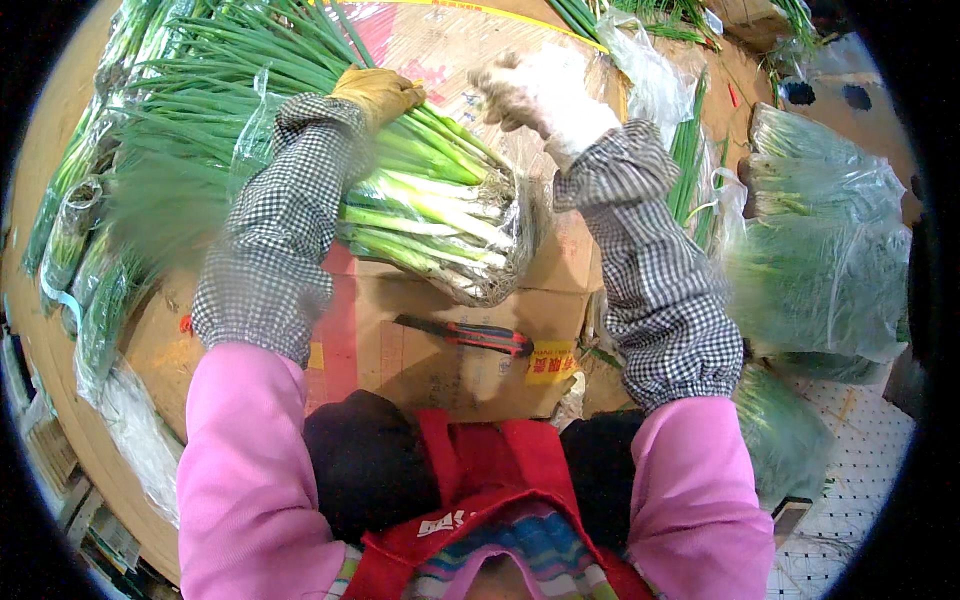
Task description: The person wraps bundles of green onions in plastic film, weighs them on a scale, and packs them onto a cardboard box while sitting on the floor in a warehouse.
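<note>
A large bunch of green onions [442, 202], partly in clear plastic film, lies across cardboard with its roots to the right. My left hand [379, 94], in a yellow glove, rests on the upper stalks; its fingers are curled over them, and whether they grip is not plain. To the right of the roots is my right hand [540, 97], in a whitish glove with a dirty palm side, raised and blurred, its fingers apart with nothing visible in them. A red and black utility knife [487, 337] lies on the cardboard [420, 375] nearer my body.
Wrapped green onion bundles [71, 240] line the left edge. More plastic-wrapped bundles [825, 262] are stacked at the right. Loose clear plastic bags [652, 75] and green stalks [686, 157] lie beyond my right sleeve. A yellow strap [480, 10] crosses the far side.
</note>
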`<state>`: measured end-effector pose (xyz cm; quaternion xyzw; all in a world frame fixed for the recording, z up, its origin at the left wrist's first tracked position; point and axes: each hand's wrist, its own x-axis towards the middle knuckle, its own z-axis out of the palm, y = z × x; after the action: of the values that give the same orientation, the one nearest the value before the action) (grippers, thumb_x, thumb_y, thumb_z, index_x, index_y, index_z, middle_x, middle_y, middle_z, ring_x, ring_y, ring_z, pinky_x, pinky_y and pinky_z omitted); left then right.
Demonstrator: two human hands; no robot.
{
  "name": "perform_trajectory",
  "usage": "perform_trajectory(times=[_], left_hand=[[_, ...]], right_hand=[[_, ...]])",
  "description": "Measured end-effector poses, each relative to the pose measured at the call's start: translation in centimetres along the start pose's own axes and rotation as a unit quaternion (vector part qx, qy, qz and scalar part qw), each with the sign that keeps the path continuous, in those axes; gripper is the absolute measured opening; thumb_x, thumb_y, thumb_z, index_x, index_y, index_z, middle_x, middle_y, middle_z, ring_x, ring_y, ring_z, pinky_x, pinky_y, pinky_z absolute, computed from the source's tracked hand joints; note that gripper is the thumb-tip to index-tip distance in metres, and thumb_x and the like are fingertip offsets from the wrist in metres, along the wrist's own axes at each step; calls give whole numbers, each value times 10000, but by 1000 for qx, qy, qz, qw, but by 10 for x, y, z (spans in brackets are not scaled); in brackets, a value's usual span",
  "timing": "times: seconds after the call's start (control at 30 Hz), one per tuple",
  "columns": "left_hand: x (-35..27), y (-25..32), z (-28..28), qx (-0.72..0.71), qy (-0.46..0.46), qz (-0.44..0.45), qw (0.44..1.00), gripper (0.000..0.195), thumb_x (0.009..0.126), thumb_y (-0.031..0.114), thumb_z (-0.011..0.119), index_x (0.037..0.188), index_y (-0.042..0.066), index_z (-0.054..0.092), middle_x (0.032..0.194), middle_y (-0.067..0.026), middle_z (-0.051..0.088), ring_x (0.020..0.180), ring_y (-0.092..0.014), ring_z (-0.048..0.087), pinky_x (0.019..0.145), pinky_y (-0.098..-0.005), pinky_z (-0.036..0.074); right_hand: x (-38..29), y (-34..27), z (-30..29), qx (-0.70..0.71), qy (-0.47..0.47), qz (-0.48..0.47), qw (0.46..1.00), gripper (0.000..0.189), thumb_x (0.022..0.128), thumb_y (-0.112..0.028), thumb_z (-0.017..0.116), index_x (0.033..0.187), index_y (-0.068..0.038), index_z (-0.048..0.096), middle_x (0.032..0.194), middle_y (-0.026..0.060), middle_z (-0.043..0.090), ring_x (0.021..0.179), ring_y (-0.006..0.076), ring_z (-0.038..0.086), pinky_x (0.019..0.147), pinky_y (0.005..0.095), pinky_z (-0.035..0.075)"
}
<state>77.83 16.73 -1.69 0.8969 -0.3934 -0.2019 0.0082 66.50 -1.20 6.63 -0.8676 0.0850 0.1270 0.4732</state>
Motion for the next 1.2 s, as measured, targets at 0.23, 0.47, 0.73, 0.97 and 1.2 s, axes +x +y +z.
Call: perform_trajectory(times=[0.23,0.47,0.73,0.97,1.2], left_hand=[[5,-1,2,4,-16,11,1000,457,927,446,261,1167,203,566,1165,-40,566,1121,-229,485,1008,-473,234],[-1,-11,4,91,-51,-2,995,369,924,263,345,1283,273,432,1244,23,499,1141,-195,457,989,-440,296],[10,-5,6,79,-37,31,996,380,922,260,340,1289,298,427,1276,48,478,1176,-172,426,1005,-436,277],[24,-7,6,49,-95,44,993,433,940,409,276,1196,177,537,1206,-50,537,1114,-237,496,987,-400,335],[-15,-6,-13,72,-57,199,976,398,923,298,308,1312,253,383,1287,-74,458,1202,-270,405,980,-527,280]], right_hand=[[5,2,-17,-461,28,-74,884,413,789,-416,569,895,-23,634,754,176,633,720,295,624,639,367,499],[-114,-55,67,-448,320,-207,809,735,678,-477,667,1169,31,463,1007,207,523,859,353,523,750,475,414],[-87,14,82,-347,224,-245,877,160,688,-152,638,769,-57,538,745,110,505,615,294,532,556,406,444],[-7,56,95,-79,182,6,980,197,723,-108,607,896,-35,549,847,96,544,742,241,544,625,351,458],[-25,63,71,-77,-51,-56,994,364,889,-235,478,1145,25,462,1031,177,544,949,257,521,826,354,417]])
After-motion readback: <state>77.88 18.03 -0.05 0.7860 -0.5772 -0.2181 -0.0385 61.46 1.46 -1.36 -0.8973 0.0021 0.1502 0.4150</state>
